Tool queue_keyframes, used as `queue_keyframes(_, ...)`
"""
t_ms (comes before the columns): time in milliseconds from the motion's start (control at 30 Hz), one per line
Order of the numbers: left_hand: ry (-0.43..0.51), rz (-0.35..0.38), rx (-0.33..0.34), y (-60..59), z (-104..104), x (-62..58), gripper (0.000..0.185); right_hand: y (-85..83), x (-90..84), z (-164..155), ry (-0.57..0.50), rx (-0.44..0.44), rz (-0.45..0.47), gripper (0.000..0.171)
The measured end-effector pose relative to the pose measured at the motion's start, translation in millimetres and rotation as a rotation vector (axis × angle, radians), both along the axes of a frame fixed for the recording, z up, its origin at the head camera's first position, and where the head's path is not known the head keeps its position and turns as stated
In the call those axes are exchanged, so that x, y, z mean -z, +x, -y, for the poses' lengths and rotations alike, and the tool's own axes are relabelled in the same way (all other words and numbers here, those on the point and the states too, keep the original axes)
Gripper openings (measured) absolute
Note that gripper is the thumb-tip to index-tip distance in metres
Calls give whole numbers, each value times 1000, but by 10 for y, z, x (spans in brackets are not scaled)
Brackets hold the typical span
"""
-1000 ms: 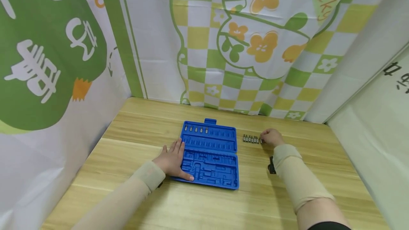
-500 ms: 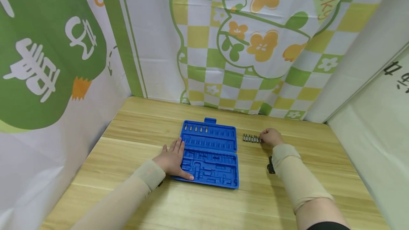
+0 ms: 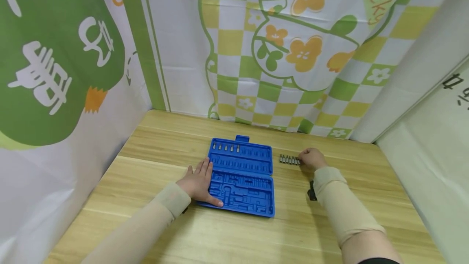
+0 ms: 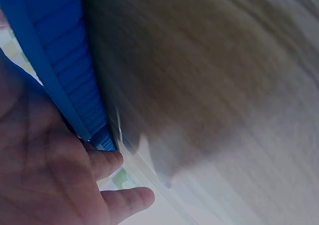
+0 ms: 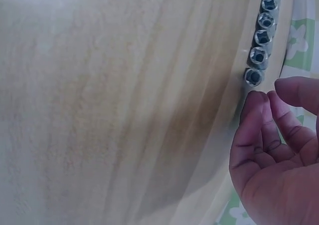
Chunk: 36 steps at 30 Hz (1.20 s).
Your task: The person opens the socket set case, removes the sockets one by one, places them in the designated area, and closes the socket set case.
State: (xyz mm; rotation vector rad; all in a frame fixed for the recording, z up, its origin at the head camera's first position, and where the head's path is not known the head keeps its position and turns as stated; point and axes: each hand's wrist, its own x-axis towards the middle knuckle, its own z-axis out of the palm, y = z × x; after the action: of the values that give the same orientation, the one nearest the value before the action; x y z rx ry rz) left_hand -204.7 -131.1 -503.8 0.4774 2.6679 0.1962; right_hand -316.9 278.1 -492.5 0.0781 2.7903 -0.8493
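Head view: find five bits (image 3: 226, 148) in blue case (image 3: 242, 177), more outside it, left hand (image 3: 198, 184) spread, empty, right hand (image 3: 313, 159) hold unclear.

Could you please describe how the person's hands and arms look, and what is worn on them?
The left hand and right hand wear no gloves. The left sleeve and right sleeve are plain beige, with wide cuffs. A small black device shows beside the right cuff.
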Motion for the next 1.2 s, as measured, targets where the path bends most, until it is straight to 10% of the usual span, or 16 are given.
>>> queue_keyframes(267,5,-10,-7,-1,19,-48,138,-128,-128,186,6,-27,-77,21)
queue_keyframes(667,12,-35,-8,37,34,21,139,-358,-301,1287,-150,-85,0,33)
queue_keyframes(1200,8,-54,-16,40,-9,3,139,-293,-75,2028,-64,-135,-54,29)
